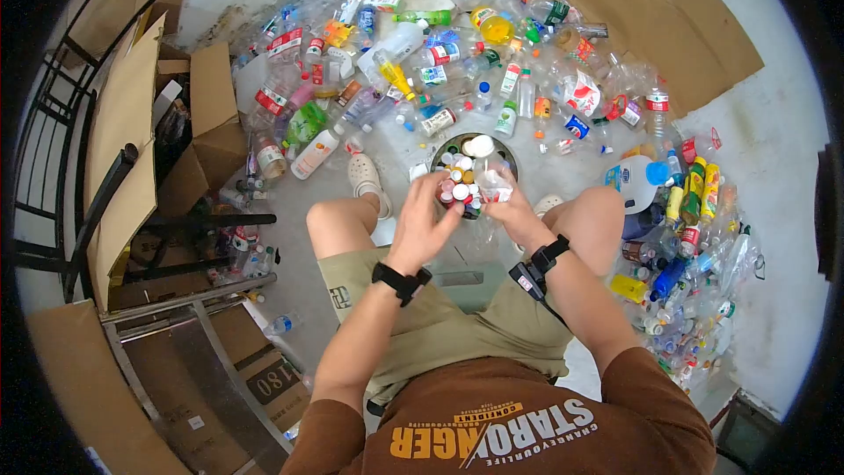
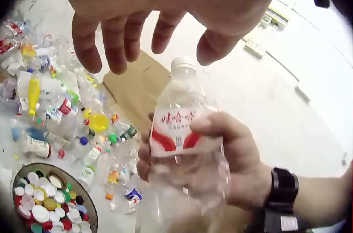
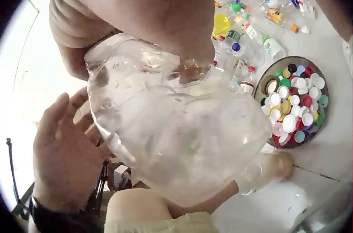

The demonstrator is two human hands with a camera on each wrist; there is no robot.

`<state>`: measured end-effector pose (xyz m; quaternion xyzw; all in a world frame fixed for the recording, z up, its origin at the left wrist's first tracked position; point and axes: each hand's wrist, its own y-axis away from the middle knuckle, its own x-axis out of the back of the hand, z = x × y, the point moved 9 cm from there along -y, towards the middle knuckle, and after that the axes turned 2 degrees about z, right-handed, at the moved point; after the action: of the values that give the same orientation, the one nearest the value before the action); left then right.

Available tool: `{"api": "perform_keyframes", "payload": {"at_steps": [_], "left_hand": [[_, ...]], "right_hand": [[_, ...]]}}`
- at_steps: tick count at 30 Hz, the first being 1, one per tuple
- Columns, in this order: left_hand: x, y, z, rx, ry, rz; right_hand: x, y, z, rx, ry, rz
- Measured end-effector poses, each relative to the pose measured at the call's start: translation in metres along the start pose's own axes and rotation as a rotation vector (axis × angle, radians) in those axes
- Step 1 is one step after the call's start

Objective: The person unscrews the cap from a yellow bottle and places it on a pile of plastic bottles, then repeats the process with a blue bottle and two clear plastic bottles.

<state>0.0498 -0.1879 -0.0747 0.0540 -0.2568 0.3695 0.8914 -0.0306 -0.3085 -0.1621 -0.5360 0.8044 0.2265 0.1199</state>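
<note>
A clear plastic bottle with a red-and-white label and a white cap is held in my right hand. Its fingers and thumb wrap round the labelled middle. In the left wrist view the cap end points up, toward my left hand. That hand hovers by the cap with its fingers loosely bent and apart, holding nothing. The right wrist view shows the bottle's crumpled clear body filling the middle. Under my hands in the head view stands a round dark bowl of mixed bottle caps.
A large heap of plastic bottles spreads across the floor ahead, with another pile on the right. On the left are an opened cardboard box and a black metal rack. My knees flank the bowl.
</note>
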Motion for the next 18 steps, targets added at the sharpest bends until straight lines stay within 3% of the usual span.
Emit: {"api": "perform_keyframes", "payload": {"at_steps": [5,9,12,15,18], "left_hand": [[0.022,-0.024,0.021,-0.141,0.065,-0.051],[0.012,-0.025,0.009,-0.134,0.004,-0.281],[0.010,-0.018,0.010,-0.153,-0.009,-0.283],[0.016,-0.015,-0.009,0.000,0.150,-0.172],[0.017,-0.013,-0.014,0.029,0.088,-0.246]], "right_hand": [[-0.006,-0.004,0.013,0.106,0.464,-0.124],[-0.028,0.003,0.017,-0.006,0.521,-0.319],[-0.023,0.001,0.028,-0.028,0.414,-0.296],[-0.025,0.006,0.014,-0.096,0.291,-0.252],[-0.028,0.007,0.022,-0.192,0.263,-0.312]]}}
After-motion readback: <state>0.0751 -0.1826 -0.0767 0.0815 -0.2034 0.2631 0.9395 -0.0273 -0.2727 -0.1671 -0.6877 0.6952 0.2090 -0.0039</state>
